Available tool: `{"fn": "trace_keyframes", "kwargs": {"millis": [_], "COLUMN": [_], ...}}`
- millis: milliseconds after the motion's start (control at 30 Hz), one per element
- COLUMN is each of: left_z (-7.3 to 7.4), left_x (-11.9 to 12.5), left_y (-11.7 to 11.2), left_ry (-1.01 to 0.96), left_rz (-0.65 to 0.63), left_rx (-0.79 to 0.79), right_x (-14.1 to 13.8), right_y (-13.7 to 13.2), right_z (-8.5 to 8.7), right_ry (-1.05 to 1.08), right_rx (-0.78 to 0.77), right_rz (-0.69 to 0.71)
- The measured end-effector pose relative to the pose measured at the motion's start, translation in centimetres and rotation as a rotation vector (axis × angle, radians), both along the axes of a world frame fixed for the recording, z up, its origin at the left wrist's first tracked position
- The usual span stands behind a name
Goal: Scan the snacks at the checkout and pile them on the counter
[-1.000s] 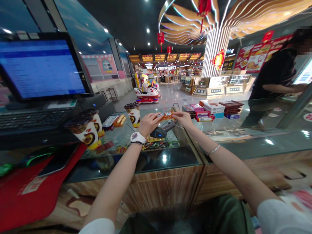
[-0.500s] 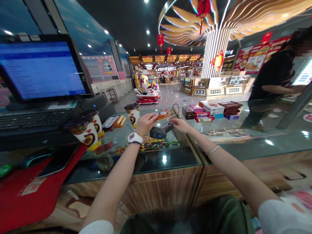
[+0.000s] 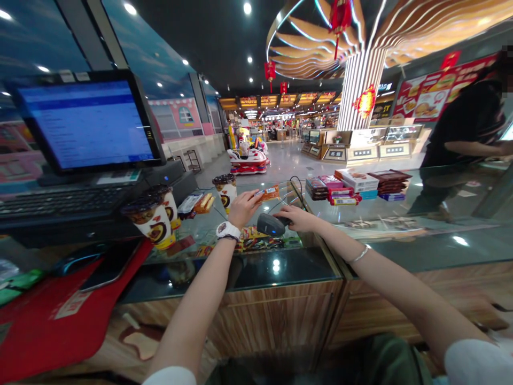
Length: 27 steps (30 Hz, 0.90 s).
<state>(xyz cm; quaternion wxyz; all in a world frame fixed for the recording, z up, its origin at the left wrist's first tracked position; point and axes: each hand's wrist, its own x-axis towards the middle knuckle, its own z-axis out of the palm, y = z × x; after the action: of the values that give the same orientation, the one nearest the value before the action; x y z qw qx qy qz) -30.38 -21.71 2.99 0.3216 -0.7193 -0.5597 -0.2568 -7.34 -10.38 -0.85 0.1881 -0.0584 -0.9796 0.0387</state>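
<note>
- Glass topped your table [image 3: 306, 266], with a monitor [image 3: 88, 125] on your left.
- Your left hand [image 3: 242, 209] had its grip closed on one end of an orange snack packet [image 3: 270, 193], which stuck out rightward over the glass, beyond the scanner.
- Your right hand [image 3: 301, 218] had its grip wrapped round the handle of that dark scanner [image 3: 270, 225].
- One cup [image 3: 226, 191] stood near your left hand; stacked boxes [image 3: 357, 181] sat farther right.
</note>
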Motion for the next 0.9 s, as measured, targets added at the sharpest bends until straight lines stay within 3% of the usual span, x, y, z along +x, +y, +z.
{"fn": "trace_keyframes", "kwargs": {"millis": [100,200,433,533,733,900], "left_z": [-0.2,-0.4,-0.8,-0.8,-0.5,-0.6], "left_x": [-0.4,-0.7,-1.0,-0.9,-0.6,-0.3], "left_y": [0.1,0.2,0.7,0.7,0.3,0.0], "left_ry": [-0.02,-0.027,-0.016,-0.011,-0.02,-0.021], "left_rz": [0.024,0.039,0.054,0.062,0.111,0.152], "left_rx": [-0.007,-0.008,-0.013,-0.018,-0.013,-0.017], "right_x": [0.1,0.7,4.4,5.7,5.7,5.0], "right_y": [-0.8,-1.0,0.7,1.4,0.9,0.3], "right_z": [0.3,0.9,2.9,3.5,3.7,3.4], "right_ry": [-0.003,0.076,0.541,0.648,0.548,0.408], "right_rx": [0.036,-0.037,-0.313,-0.379,-0.332,-0.251], "right_rz": [-0.025,-0.012,-0.093,-0.169,-0.358,-0.434]}}
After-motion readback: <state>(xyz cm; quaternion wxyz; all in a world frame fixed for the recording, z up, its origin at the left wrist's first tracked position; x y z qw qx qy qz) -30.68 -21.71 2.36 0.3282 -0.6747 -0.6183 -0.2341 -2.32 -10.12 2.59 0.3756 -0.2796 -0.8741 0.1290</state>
